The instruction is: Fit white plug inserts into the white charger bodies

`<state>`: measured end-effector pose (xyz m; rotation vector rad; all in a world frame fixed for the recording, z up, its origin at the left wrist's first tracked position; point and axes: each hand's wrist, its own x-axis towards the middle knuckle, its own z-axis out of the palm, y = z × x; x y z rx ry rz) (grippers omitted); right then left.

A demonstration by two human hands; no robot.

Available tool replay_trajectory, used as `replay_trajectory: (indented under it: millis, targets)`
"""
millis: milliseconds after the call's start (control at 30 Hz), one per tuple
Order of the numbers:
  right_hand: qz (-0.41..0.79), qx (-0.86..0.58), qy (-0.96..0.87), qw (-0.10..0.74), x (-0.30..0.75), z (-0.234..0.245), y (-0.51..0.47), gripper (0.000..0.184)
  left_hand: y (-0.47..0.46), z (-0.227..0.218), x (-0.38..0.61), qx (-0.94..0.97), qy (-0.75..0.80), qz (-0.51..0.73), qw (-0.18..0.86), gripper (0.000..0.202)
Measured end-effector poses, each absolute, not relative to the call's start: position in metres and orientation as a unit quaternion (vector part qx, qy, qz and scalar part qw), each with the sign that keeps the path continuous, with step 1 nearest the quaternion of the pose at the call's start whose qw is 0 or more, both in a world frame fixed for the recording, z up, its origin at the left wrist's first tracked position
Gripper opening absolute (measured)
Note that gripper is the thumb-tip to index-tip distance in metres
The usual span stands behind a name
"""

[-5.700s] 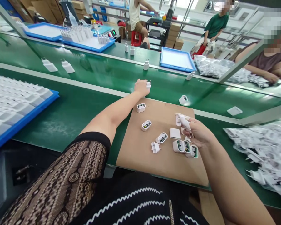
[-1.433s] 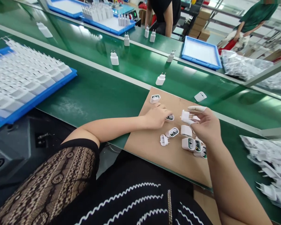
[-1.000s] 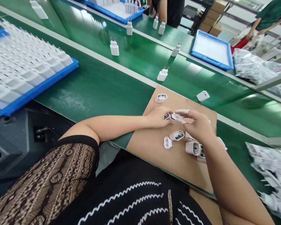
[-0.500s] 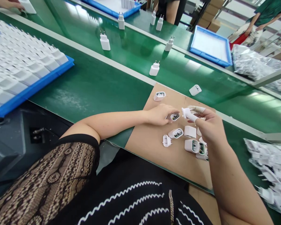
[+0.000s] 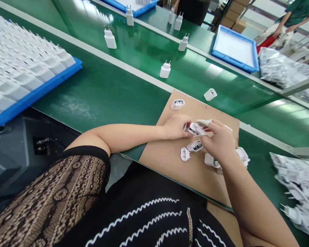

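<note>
My left hand [image 5: 177,127] is closed round a white charger housing [image 5: 192,129], its open end facing right. Another white edge shows under its fingertips, mostly hidden. My right hand [image 5: 217,139], with pale covers on some fingertips, pinches a white plug cap [image 5: 200,129] at the mouth of that housing. Whether the cap is seated I cannot tell. Just below lie an open housing [image 5: 195,146] with parts visible inside and a loose two-pin plug cap [image 5: 185,154]. More housings [image 5: 210,160] are partly hidden by my right forearm. One open housing [image 5: 177,104] stands beyond my left hand.
Cardboard [image 5: 170,161] covers the bench under my hands. Beyond a pale rail, the green belt [image 5: 134,65] carries several chargers [image 5: 165,69] and an open housing [image 5: 210,94]. A full blue tray [image 5: 76,65] stands left, a bag of plug caps [image 5: 296,192] right. People stand across the belt.
My right hand has moved left, bringing the plug cap to the housing in my left hand. Chargers on the belt have shifted left.
</note>
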<state>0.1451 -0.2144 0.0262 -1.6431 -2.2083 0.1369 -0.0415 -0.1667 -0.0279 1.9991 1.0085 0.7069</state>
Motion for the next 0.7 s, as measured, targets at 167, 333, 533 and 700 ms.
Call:
replay_trajectory:
  millis: [167, 333, 533, 700]
  targets:
    - [0.007, -0.529, -0.833, 0.164, 0.147, 0.022, -0.213, 0.040, -0.171, -0.029, -0.040, 0.772, 0.399, 0.298, 0.395, 0.034]
    - [-0.038, -0.512, -0.838, 0.184, 0.151, 0.022, -0.215, 0.044, -0.170, -0.030, -0.041, 0.772, 0.405, 0.295, 0.390, 0.032]
    - [-0.042, -0.501, -0.849, 0.160, 0.152, 0.017, -0.214, 0.033, -0.168, -0.029, -0.040, 0.776, 0.413, 0.287, 0.381, 0.034]
    - [-0.108, -0.496, -0.847, 0.157, 0.146, 0.013, -0.220, 0.013, -0.172, -0.036, -0.041, 0.818, 0.394, 0.290, 0.303, 0.032]
